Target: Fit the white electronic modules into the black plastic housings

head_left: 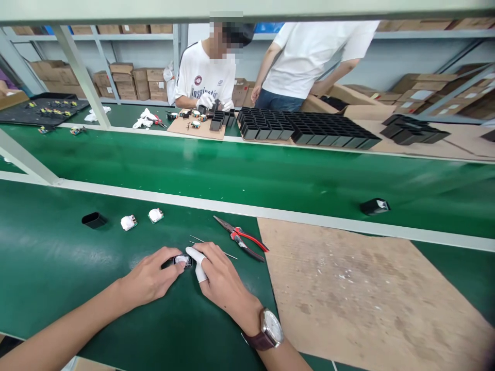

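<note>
Both my hands rest on the green mat and meet over a small black part with a white wrapped piece in it (182,260). My left hand (152,278) pinches its left end with curled fingers. My right hand (218,281), a white cot on the forefinger and a watch at the wrist, presses on its right end. Two thin wires (209,246) lie just behind my right fingers. Red-handled pliers (242,238) lie to the right of them.
An empty black case (94,220) and two white wrapped parts (129,222) (155,215) lie at the left. A brown board (367,288) covers the mat at right. A black part (374,206) sits on the green belt. Across it, two people work beside black trays (309,131).
</note>
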Demonstrator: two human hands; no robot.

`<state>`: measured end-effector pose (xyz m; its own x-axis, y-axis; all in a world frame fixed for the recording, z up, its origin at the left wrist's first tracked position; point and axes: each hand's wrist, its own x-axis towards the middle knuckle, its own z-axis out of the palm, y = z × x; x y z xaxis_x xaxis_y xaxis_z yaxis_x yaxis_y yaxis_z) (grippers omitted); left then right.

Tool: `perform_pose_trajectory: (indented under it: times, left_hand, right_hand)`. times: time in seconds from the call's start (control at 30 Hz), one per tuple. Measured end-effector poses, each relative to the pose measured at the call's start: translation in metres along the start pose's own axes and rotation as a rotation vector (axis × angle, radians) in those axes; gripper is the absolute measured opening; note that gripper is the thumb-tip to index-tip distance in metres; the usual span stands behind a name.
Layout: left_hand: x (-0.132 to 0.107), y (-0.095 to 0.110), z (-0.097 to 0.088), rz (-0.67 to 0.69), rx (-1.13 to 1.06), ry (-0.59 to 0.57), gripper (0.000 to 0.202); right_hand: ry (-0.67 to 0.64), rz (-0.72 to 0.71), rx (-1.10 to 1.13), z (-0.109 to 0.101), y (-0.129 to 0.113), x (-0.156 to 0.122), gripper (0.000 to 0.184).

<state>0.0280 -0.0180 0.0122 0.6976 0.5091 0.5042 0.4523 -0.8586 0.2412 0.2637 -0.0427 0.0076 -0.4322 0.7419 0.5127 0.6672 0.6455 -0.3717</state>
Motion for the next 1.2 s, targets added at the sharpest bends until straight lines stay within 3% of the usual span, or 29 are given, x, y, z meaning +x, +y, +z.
perform_pose_trajectory:
  times: [0.2,0.33,0.47,0.57,0.63,0.7,0.77,0.83,1.0,1.2]
  left_hand:
    - [-0.010,-0.006,0.010,-0.057,-0.135,0.050,0.024]
    - [-0.017,-0.010,0.014,-0.203,-0.244,0.074,0.044]
    - [-0.019,-0.009,0.013,-0.141,-0.229,0.047,0.046]
    - [-0.014,-0.006,0.010,-0.187,-0.342,0.029,0.041]
    - [-0.009,-0.002,0.007,-0.348,-0.568,0.093,0.032]
    - [-0.003,0.002,0.003,-0.607,-0.898,0.152,0.025]
    - [0.004,0.006,-0.002,-0.843,-1.209,0.150,0.028]
    - [0.009,0.009,-0.006,-0.947,-1.401,0.108,0.034]
    - [0.012,0.012,-0.010,-0.915,-1.483,0.016,0.045]
    - [0.014,0.016,-0.011,-0.936,-1.467,0.010,0.040]
  right_hand:
    - [-0.132,0.027,0.141,-0.001,-0.009,0.001,0.069]
    - [-0.111,0.054,0.150,0.005,-0.009,-0.001,0.067]
    - [-0.089,0.061,0.144,0.009,-0.008,-0.003,0.068]
    - [-0.096,0.076,0.162,0.007,-0.008,-0.004,0.067]
    - [-0.093,0.087,0.198,0.003,-0.007,-0.004,0.069]
    - [-0.074,0.094,0.250,0.001,-0.007,-0.003,0.073]
    - [-0.042,0.106,0.289,0.001,-0.008,-0.003,0.073]
    - [-0.005,0.115,0.306,0.002,-0.009,-0.002,0.067]
    - [0.056,0.141,0.327,0.003,-0.012,0.000,0.065]
    - [0.070,0.187,0.350,0.010,-0.012,-0.002,0.062]
